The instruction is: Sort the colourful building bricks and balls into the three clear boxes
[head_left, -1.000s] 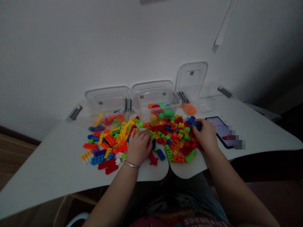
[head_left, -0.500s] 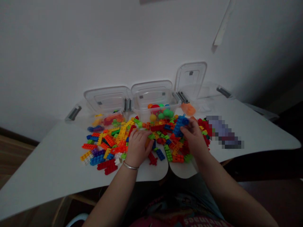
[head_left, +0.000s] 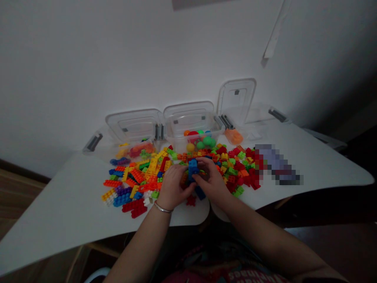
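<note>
We have both hands pressed together over the bench (head_left: 69,200): the left hand (head_left: 174,184) and right hand (head_left: 208,181) grip a blue brick stack (head_left: 193,169) from either side. Its long axis stands nearly upright, top end pointing towards the clear box (head_left: 193,129), lower end partly hidden between our hands, above the loose bricks (head_left: 147,173). We judge the step in hand to be working this stack, which calls for a steady 2-handed hold.

White wall (head_left: 88,70) filling the upper view, dim light, darker toward the right corner. Narrow white strip (head_left: 275,31) high on the wall. White curve-edged table (head_left: 59,200) below. Wooden floor (head_left: 17,192) at lower left, dark floor (head_left: 332,251) at lower right.
</note>
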Available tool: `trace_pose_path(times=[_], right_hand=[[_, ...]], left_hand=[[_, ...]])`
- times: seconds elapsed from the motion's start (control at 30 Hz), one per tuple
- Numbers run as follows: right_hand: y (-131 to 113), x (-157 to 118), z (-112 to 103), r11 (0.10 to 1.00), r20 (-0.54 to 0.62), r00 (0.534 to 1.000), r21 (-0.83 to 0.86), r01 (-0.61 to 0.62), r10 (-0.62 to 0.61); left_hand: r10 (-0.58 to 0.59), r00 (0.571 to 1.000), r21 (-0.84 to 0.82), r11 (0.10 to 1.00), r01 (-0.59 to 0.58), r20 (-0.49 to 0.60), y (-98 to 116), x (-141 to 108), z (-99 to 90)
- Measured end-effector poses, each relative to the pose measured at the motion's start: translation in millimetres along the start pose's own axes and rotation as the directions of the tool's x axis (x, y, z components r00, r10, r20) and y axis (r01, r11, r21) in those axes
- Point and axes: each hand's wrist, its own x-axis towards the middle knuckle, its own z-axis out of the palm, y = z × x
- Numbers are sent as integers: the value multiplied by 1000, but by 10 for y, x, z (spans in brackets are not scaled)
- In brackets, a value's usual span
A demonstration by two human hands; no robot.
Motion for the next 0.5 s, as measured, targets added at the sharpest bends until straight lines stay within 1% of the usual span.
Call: trace_pose_path(times=[0.13,0.2,0.3,0.33,0.4,0.47,0.5], right_hand=[[-2,-4,-32,997,55,997,-46,64,-61],[-34,-27,-66,993,86,994,-83,78,-71],[-107,-90,-161,968,144,985,-218,127,-96],[-129,-115,-207,945,161,980,-286,159,-116],[-154,-156,-319,869,178,968,-435,237,-175],[-149,-175,-450,760,180,954,-576,300,-239],[-137,-174,-519,699,178,946,-639,321,-272]], left_hand=[[-9,1000,-27,1000,9,-4,-24,-3,13],[-11,1000,-76,997,9,-21,-40,-6,14],[-47,996,-166,986,33,-80,-67,-17,11],[-74,991,-190,980,52,-111,-75,-22,8],[-144,975,-227,968,103,-168,-90,-26,-11],[-227,949,-264,950,166,-220,-107,-8,-68],[-276,929,-284,937,202,-248,-122,16,-118]])
